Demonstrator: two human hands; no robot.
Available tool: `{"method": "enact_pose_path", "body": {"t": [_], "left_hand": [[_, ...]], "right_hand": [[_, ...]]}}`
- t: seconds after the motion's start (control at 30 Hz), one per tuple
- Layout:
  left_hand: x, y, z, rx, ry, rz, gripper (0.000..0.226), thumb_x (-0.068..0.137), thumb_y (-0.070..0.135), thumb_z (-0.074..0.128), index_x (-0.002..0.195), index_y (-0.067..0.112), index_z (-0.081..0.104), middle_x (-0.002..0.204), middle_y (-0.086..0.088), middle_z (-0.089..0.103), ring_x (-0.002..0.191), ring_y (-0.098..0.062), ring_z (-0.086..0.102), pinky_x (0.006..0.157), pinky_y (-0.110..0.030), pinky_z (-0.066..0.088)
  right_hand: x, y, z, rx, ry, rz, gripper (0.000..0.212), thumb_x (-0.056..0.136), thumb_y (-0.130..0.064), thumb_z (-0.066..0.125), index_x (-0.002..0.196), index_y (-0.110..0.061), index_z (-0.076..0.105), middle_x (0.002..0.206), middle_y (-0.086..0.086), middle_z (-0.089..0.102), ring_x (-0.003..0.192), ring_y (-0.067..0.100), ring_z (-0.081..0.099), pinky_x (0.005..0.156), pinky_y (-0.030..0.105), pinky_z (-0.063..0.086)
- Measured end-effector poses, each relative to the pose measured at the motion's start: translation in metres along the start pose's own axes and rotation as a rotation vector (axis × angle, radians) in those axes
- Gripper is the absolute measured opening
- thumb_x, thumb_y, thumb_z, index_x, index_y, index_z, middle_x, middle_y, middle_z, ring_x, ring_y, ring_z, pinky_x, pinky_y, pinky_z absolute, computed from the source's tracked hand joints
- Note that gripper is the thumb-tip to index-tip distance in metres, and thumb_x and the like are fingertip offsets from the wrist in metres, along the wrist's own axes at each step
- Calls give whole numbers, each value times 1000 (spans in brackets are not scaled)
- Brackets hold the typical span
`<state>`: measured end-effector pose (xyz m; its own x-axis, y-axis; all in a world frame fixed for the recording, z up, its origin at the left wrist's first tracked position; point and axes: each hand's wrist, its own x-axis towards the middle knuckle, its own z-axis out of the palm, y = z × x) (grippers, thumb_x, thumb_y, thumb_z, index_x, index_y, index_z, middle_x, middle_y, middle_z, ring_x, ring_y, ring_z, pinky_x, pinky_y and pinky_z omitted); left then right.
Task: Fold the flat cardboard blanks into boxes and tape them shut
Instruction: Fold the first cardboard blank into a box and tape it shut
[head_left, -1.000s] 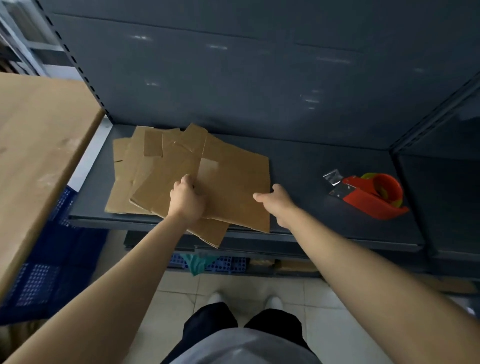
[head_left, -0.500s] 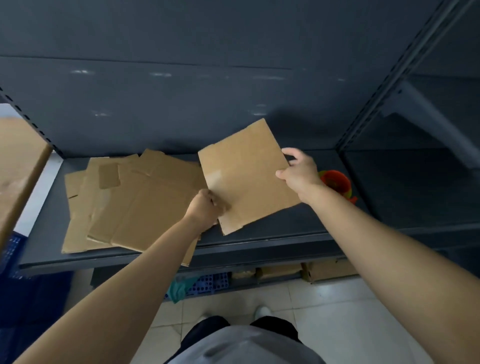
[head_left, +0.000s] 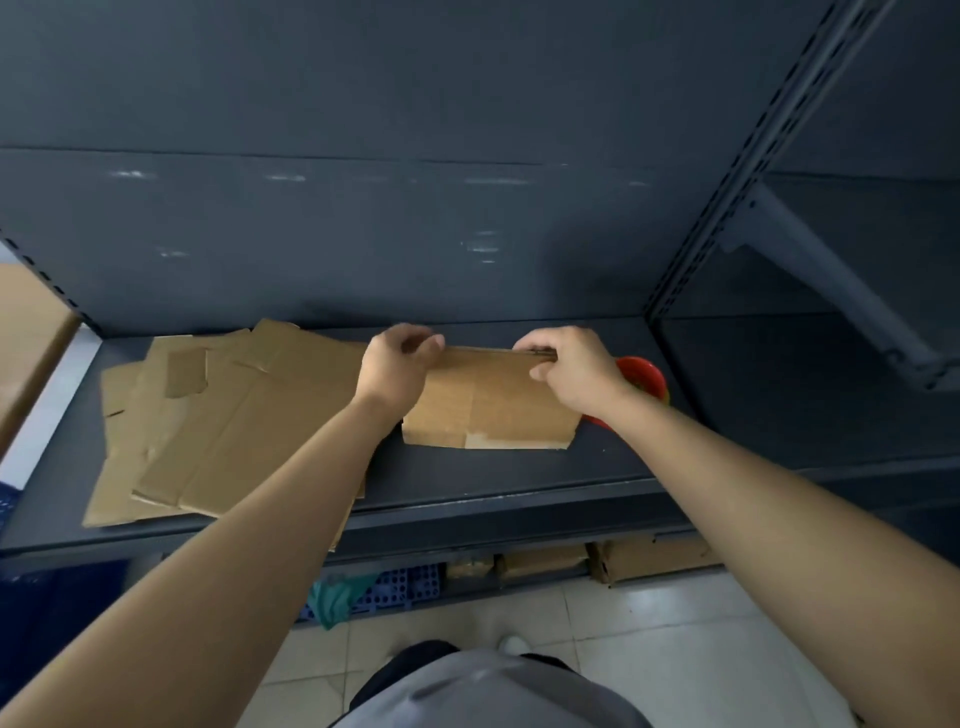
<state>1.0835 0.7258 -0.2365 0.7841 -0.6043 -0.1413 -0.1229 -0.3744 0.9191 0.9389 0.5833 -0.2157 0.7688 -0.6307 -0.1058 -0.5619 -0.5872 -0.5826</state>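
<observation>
The person is standing at a dark grey metal shelf (head_left: 519, 483) and working on one flat brown cardboard blank (head_left: 493, 405), which is lying in the middle of the shelf, just right of the loose pile of flat brown cardboard blanks (head_left: 234, 415) that is spreading over the shelf's left half. Both hands are gripping the blank along its far edge. The left hand (head_left: 400, 364) is curling its fingers over the far left corner, and the right hand (head_left: 571, 369) is pinching the far right part of that edge, thumb on the near face and fingers hooked over the top. The near edge is sitting low toward the shelf; I cannot tell whether it is touching it.

I am reading this as the very start of the folding: one blank is separated from the pile and the hands are feeling for the seam between its two layers. No box is standing on the shelf yet.

The next move is probably calling for the fingers to pull the layers apart and push the blank square into a tube, then fold the end flaps in. The red plastic tape dispenser (head_left: 644, 376) is waiting just right of the right wrist, half hidden behind it, near enough to reach once the flaps are closed.
</observation>
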Motion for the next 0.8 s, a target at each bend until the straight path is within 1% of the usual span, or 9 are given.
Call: {"method": "enact_pose_path", "body": {"t": [0.07, 0.17, 0.27, 0.37, 0.43, 0.53, 0.57, 0.7, 0.8], "left_hand": [[-3, -3, 1, 13, 12, 3, 27, 93, 29, 59, 109, 9, 65, 100, 1, 64, 98, -16, 58, 79, -23, 39], [-6, -4, 0, 0, 29, -1, 24, 92, 30, 60, 105, 11, 66, 94, 3, 63, 91, -13, 56, 77, -22, 39], [-9, -6, 2, -49, 48, -26, 26, 91, 30, 61, 109, 11, 65, 94, 6, 62, 92, -12, 56, 77, -21, 39], [-12, -7, 4, -87, 69, -63, 34, 91, 32, 60, 119, 13, 59, 106, 3, 60, 98, -13, 55, 81, -23, 40], [-13, -7, 4, -87, 104, -88, 36, 92, 32, 59, 123, 13, 56, 109, 2, 58, 95, -13, 54, 79, -23, 40], [-17, -8, 1, -92, 164, -128, 30, 93, 30, 57, 117, 13, 59, 93, 5, 59, 75, -5, 52, 62, -19, 40], [-19, -9, -1, -100, 176, -143, 30, 92, 30, 57, 116, 13, 59, 92, 4, 60, 73, -4, 52, 61, -19, 41], [-26, -9, -7, -197, 230, -165, 42, 89, 33, 64, 123, 11, 53, 104, 2, 58, 93, -13, 53, 80, -26, 41], [-30, -6, -6, -248, 291, -163, 43, 87, 33, 67, 117, 9, 48, 96, 5, 52, 88, -11, 50, 68, -16, 37]], "right_hand": [[-2, 0, 0, 18, -17, -10, 30, 89, -9, 63, 112, -27, 68, 114, -7, 65, 106, 12, 55, 92, 29, 44], [-2, 5, -5, -28, -4, 16, 25, 89, -39, 62, 113, -35, 65, 118, -13, 62, 114, 11, 47, 106, 39, 32], [0, 13, -12, -10, 62, 218, 49, 90, -55, 49, 129, -26, 56, 136, -3, 53, 130, 21, 40, 108, 43, 32], [-2, 14, -12, 223, 9, 413, 63, 94, -50, 49, 145, -15, 35, 149, 5, 37, 133, 26, 39, 106, 40, 38], [-4, 12, -10, 302, -23, 433, 68, 93, -48, 53, 147, -15, 30, 151, 5, 33, 134, 25, 38, 105, 37, 38], [-6, 5, -6, 350, -52, 404, 72, 89, -43, 62, 147, -15, 29, 152, 6, 32, 135, 25, 37, 102, 33, 35], [-5, 3, -5, 371, -57, 408, 72, 89, -38, 65, 147, -15, 30, 151, 6, 32, 135, 25, 37, 101, 32, 34], [-1, -12, -2, 379, -103, 411, 66, 82, -17, 66, 142, -16, 37, 143, 6, 40, 126, 25, 43, 95, 34, 39], [2, -20, 1, 349, -144, 395, 59, 80, -9, 61, 135, -14, 41, 131, 4, 46, 118, 24, 46, 89, 35, 42]]}}
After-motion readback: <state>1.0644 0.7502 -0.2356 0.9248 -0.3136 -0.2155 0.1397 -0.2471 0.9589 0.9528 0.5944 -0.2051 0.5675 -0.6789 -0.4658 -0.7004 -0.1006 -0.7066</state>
